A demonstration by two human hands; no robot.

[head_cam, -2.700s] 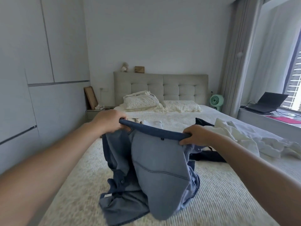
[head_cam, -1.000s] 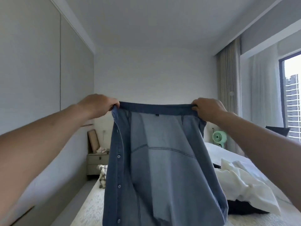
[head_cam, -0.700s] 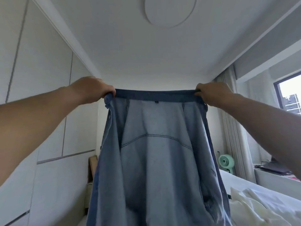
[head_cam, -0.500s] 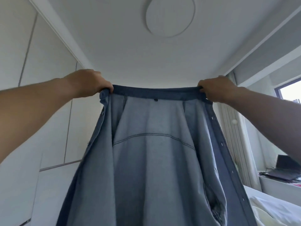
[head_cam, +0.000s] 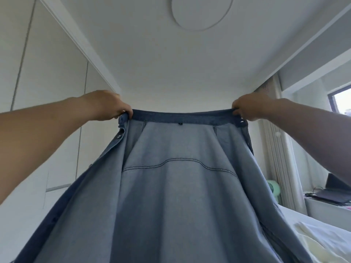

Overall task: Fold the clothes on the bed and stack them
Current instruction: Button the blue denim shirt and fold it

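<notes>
A blue denim shirt (head_cam: 176, 202) hangs spread out in front of me, inside facing me, with its dark collar band stretched taut at the top. My left hand (head_cam: 109, 106) pinches the left end of the collar. My right hand (head_cam: 250, 107) pinches the right end. Both arms are raised high. The shirt's lower part runs off the bottom of the view and hides most of the bed. A cream-white garment (head_cam: 313, 247) lies crumpled on the bed (head_cam: 296, 217) at the lower right.
White wardrobe doors (head_cam: 47, 73) line the left wall. At the right are a curtain (head_cam: 275, 158), a green fan (head_cam: 273, 190) and a laptop (head_cam: 334, 192) on a ledge by the window (head_cam: 340, 99). A round ceiling lamp (head_cam: 201, 12) is overhead.
Both hands lifted the denim shirt off the bed and high up, pulling the collar wider apart. The view tilted up toward the ceiling, and the shirt now hangs opened out.
</notes>
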